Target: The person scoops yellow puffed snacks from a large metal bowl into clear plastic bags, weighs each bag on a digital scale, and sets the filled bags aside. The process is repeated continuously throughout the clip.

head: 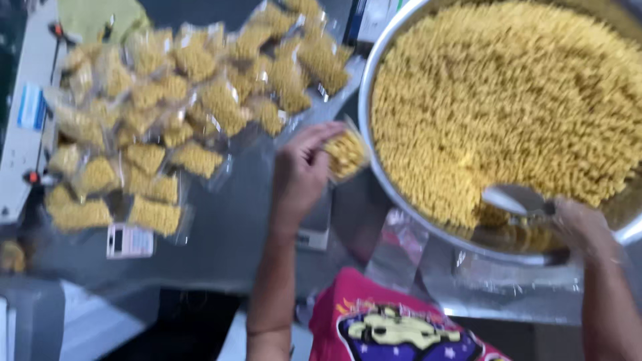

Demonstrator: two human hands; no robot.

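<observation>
Pasta fills this view from my head camera, dry yellow spirals everywhere. My left hand [299, 175] sits near the centre of the frame, fingers curled around a small clear bag of pasta [346, 154], which I hold just beside the rim of a big metal bowl [367, 80] at about nine o'clock on the bowl. The bag looks light and soft-sided; its thin plastic is probably slippery and crinkly, and the pieces inside are brittle, so I judge it best taken around its filled belly with a gentle wrap, not pinched at the loose top.

My right hand [580, 224] is at the bowl's five o'clock edge, closed on the handle of a metal scoop [511, 198] whose blade lies in the loose pasta. The picture is blurred there, so the exact grip is hard to read.

At ten o'clock from my left hand, a heap of filled bags [180, 100] lies spread on the grey table [227, 227]. Empty clear bags [400, 244] lie flat just below the bowl, at six o'clock. A small white gadget [130, 241] rests at eight o'clock. My pink shirt [394, 324] shows at the bottom.
</observation>
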